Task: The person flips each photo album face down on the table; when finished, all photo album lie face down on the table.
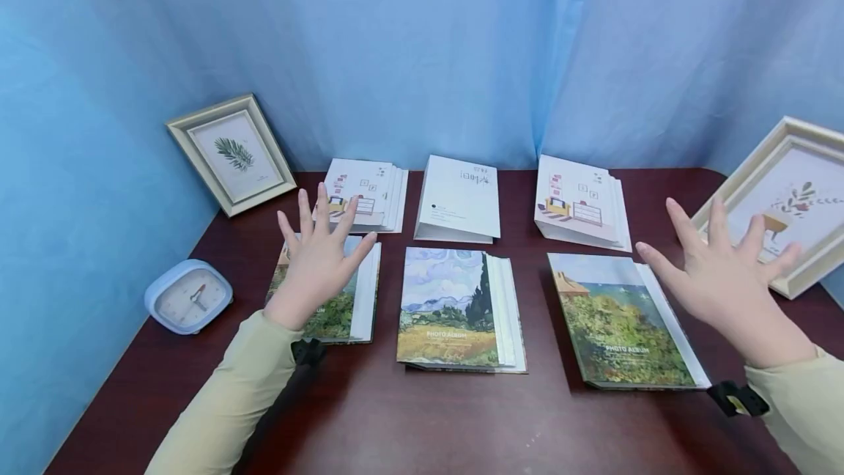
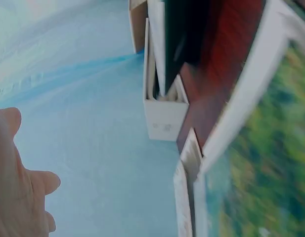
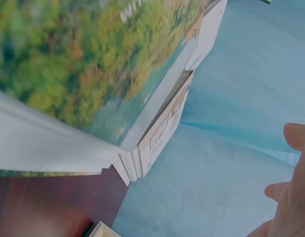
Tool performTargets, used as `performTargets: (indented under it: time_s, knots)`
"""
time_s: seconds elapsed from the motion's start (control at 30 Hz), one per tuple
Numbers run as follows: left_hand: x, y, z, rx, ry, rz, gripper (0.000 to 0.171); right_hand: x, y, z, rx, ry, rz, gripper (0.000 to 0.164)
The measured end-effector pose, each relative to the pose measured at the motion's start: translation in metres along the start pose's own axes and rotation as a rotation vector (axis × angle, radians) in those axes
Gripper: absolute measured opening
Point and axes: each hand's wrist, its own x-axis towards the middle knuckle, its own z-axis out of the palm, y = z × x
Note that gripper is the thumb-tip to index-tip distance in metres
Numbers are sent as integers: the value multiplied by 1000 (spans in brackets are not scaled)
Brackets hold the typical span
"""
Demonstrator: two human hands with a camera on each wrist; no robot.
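Note:
My left hand (image 1: 313, 270), fingers spread wide, hovers over the front-left photo album (image 1: 332, 321) and hides part of its cover. On the right, my other hand (image 1: 722, 281) is spread the same way, beside the front-right photo album (image 1: 623, 321) with its green landscape cover. Neither hand holds anything. Between them lies a photo album with a cypress and wheat-field cover (image 1: 448, 314). Behind these stand a white album with a yellow armchair drawing (image 1: 369, 189), a plain white album (image 1: 458, 200) and another armchair album (image 1: 574, 200).
A leaf-print picture frame (image 1: 231, 152) leans at the back left, and a plant-print frame (image 1: 791, 196) stands at the right. A blue clock (image 1: 189, 297) sits near the left edge of the dark red table (image 1: 409, 431). Blue curtains (image 1: 422, 57) hang behind.

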Motion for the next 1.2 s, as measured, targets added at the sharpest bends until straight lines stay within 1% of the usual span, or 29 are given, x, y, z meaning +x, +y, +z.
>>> performTargets:
  time_s: [0.13,0.23,0.37,0.5,0.67,0.8,0.9,0.97,1.1,1.13,1.2]
  knots:
    - [10,14,-2,-9,-7,15,73,9,1,-3,24,16,-16,83]
    - [18,28,-3,-31,-18,27,73,18,0,-4,49,36,-32,82]
    - [32,47,-2,-86,-41,27,72,32,-2,-3,132,41,-31,79]
    - [46,64,3,-162,-55,41,72,45,-3,0,221,-1,-4,83]
    - [57,83,12,-259,-48,113,68,62,-2,2,307,-82,48,91]
    - [65,97,22,-356,-48,159,63,76,4,5,368,-179,116,99]
    - [73,107,29,-416,-26,174,58,96,20,18,422,-257,162,106]
    - [78,114,35,-452,-10,182,54,113,38,36,450,-282,196,111]
    - [89,125,47,-541,-11,193,50,147,82,79,478,-285,236,123]
    - [92,127,50,-574,-16,190,49,152,88,86,482,-284,239,124]
    - [97,131,56,-651,-26,174,47,156,91,91,501,-304,240,126]
